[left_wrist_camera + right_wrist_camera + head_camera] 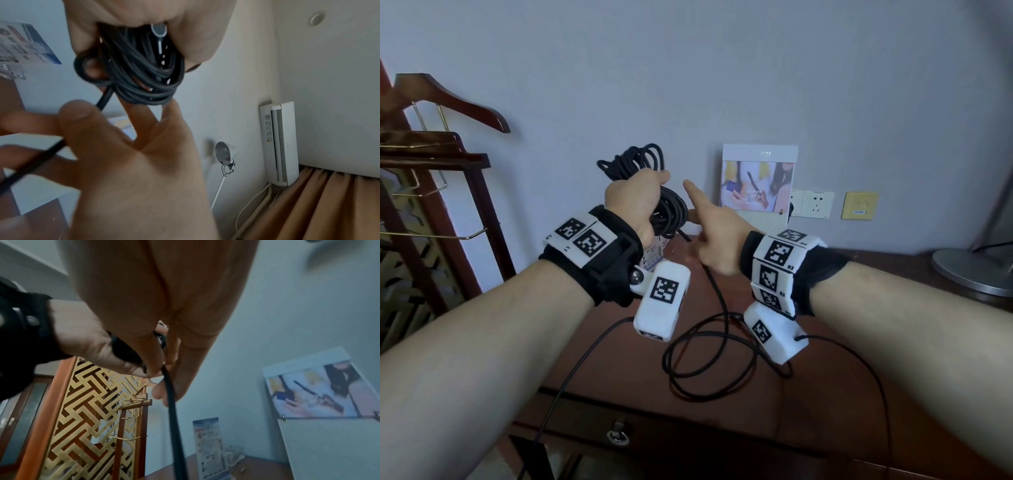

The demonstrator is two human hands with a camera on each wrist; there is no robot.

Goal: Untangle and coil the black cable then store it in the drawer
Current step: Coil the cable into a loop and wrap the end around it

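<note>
Forearms raised, left hand (635, 200) clamps the limp, light black cable (650, 164) mid-coil while right hand (717, 236), forefinger outstretched, pinches its slack tail.

The dark reddish-brown wooden surface (859, 394) carries loose loops of thin black cable (709, 359) below both grips and a round silver lamp base (972, 270) right of the right grip.

Slack cable (709, 359) loops litter the desktop (619, 377) beneath both hands.
</note>
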